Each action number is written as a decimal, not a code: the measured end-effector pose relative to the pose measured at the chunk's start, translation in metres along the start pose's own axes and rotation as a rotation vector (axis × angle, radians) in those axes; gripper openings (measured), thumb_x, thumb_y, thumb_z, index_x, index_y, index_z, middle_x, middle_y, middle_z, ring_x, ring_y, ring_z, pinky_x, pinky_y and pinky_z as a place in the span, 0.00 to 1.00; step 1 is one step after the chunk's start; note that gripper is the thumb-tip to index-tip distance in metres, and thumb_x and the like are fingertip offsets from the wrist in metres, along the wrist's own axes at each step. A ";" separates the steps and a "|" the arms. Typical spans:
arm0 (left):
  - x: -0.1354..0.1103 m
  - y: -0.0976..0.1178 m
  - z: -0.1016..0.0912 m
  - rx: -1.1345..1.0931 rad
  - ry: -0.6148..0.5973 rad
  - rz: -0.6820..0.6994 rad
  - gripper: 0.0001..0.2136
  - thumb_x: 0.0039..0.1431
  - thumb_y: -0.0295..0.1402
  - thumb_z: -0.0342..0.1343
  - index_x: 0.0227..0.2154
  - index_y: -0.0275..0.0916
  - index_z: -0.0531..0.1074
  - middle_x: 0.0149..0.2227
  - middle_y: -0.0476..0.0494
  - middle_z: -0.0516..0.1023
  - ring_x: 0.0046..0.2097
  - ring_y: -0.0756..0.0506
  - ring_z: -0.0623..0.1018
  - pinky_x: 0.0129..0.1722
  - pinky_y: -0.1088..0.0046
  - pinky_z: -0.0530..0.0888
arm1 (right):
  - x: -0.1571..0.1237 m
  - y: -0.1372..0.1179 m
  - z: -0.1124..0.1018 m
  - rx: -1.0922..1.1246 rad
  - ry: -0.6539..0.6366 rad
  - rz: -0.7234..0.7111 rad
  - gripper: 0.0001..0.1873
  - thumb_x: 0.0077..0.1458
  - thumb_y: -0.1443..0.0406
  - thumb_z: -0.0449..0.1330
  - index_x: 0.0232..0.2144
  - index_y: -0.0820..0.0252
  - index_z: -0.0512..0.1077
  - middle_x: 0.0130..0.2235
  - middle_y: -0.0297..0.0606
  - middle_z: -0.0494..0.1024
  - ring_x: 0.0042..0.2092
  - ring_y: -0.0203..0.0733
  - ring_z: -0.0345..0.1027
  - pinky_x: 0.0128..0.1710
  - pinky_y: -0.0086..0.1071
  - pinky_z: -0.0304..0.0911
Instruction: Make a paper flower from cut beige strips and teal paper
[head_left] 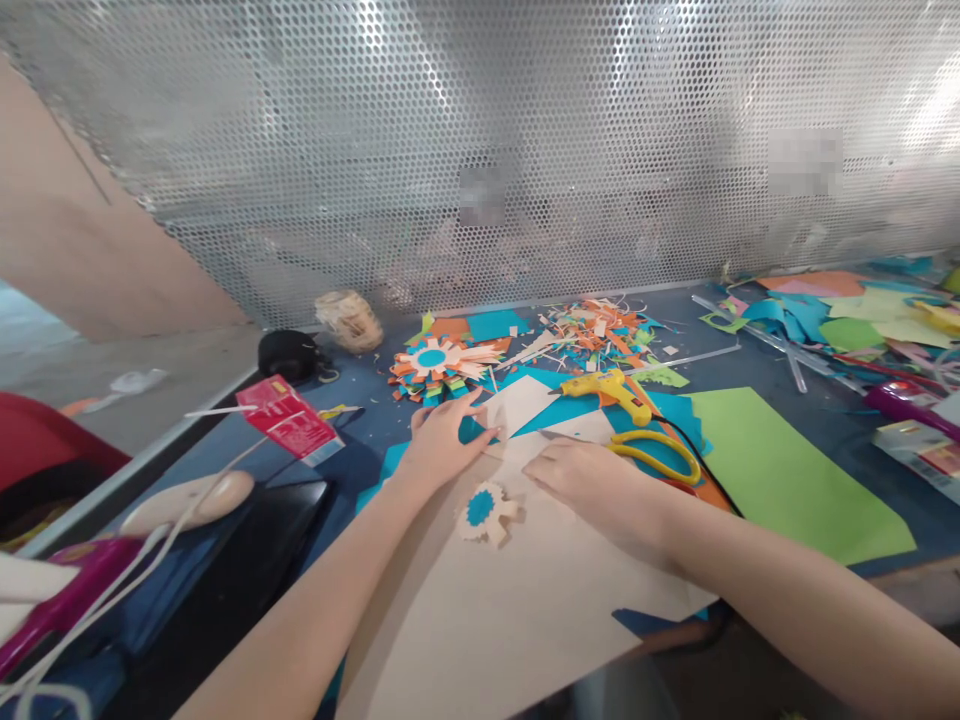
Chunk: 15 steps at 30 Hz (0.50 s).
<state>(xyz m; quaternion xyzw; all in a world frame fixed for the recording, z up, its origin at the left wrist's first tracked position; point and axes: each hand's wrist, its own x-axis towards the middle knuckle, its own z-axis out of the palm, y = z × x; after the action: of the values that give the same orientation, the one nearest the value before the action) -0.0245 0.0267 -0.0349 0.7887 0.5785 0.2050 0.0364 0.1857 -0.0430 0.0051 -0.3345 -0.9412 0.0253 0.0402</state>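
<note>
My left hand pinches the far corner of a large cream paper sheet on the blue table, fingers closed on its folded edge. My right hand lies palm down on the same sheet, fingers together pressing the paper flat. A small cream paper flower with a blue centre lies on the sheet between my wrists. Yellow scissors lie just right of my right hand, and a yellow glue gun sits beyond them.
A layered orange, cream and blue paper flower lies past my left hand. Paper scraps are heaped at the back, a green sheet at right, a red carton at left. A perforated metal screen walls the table's far edge.
</note>
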 end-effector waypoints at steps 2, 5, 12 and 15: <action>0.000 0.001 -0.002 0.006 -0.009 -0.022 0.20 0.50 0.43 0.52 0.46 0.41 0.67 0.46 0.42 0.75 0.53 0.38 0.68 0.53 0.58 0.55 | -0.001 -0.001 -0.002 0.014 -0.002 0.000 0.11 0.49 0.77 0.52 0.35 0.66 0.69 0.38 0.44 0.75 0.41 0.42 0.67 0.42 0.33 0.61; 0.000 0.002 -0.003 -0.012 -0.017 -0.035 0.22 0.49 0.43 0.52 0.48 0.40 0.65 0.46 0.42 0.75 0.53 0.39 0.68 0.53 0.59 0.56 | -0.001 -0.001 -0.002 0.016 0.001 -0.018 0.10 0.49 0.76 0.53 0.35 0.66 0.69 0.38 0.44 0.75 0.41 0.43 0.67 0.42 0.34 0.62; 0.001 0.002 -0.002 -0.059 -0.022 -0.054 0.23 0.49 0.45 0.52 0.48 0.42 0.64 0.44 0.43 0.77 0.51 0.39 0.70 0.52 0.58 0.57 | -0.001 0.003 0.008 -0.021 0.021 -0.037 0.09 0.50 0.76 0.52 0.34 0.65 0.68 0.37 0.42 0.74 0.40 0.42 0.67 0.40 0.34 0.62; 0.001 0.002 -0.002 -0.061 -0.017 -0.044 0.21 0.49 0.44 0.52 0.46 0.41 0.66 0.46 0.42 0.76 0.51 0.39 0.70 0.52 0.59 0.58 | -0.001 0.005 0.013 -0.033 0.046 -0.049 0.10 0.50 0.76 0.52 0.34 0.64 0.68 0.37 0.42 0.74 0.40 0.42 0.67 0.40 0.33 0.62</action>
<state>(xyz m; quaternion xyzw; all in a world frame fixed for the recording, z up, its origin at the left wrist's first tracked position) -0.0233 0.0267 -0.0322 0.7759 0.5889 0.2151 0.0697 0.1882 -0.0399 -0.0078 -0.3123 -0.9483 0.0008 0.0569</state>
